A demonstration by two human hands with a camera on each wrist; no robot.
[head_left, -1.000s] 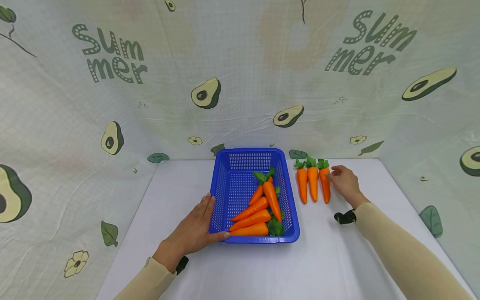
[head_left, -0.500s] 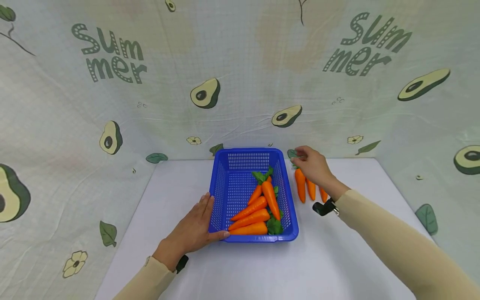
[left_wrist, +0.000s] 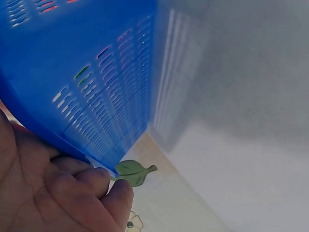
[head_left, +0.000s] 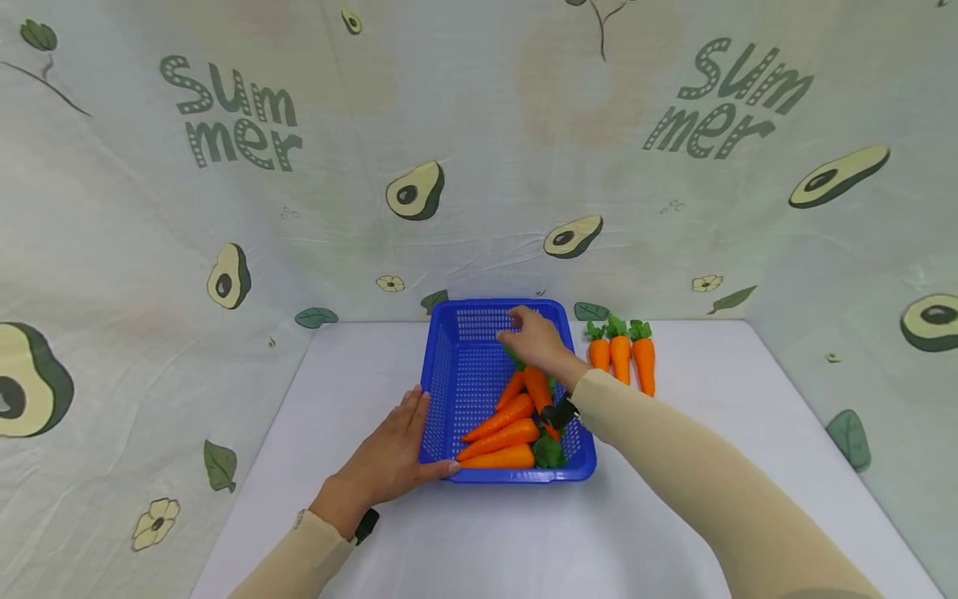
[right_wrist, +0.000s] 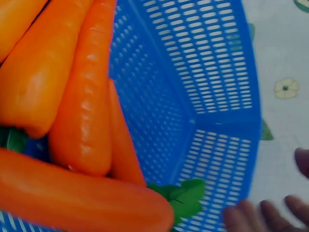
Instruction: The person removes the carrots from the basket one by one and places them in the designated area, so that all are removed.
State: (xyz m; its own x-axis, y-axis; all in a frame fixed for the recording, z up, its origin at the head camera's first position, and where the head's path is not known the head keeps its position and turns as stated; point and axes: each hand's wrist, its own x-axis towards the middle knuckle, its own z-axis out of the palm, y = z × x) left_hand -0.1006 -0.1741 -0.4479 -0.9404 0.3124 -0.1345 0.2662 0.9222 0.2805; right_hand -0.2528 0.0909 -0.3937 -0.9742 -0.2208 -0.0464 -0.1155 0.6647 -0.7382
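A pale cloth backdrop printed with avocados and the word "Summer" rises behind a white table point(head_left: 674, 516). In the head view, a blue perforated plastic basket point(head_left: 456, 366) sits at the middle of the table with a heap of orange toy carrots with green leafy tops point(head_left: 503, 433) in its near right part. The left hand point(head_left: 389, 462) lies against the basket's near left corner, fingers straight along the wall and thumb on the front rim. The right hand point(head_left: 533, 337) hovers over the basket's far right part, fingers loosely bent and holding nothing. Three more orange carrots point(head_left: 619, 359) lie side by side on the table just right of the basket.

From the left wrist, the fingers point(left_wrist: 116, 200) rest under the basket's slotted wall point(left_wrist: 111, 87).

From the right wrist, fingertips point(right_wrist: 251, 217) show beyond the basket's far corner point(right_wrist: 212, 96), empty, above the piled carrots point(right_wrist: 82, 121).
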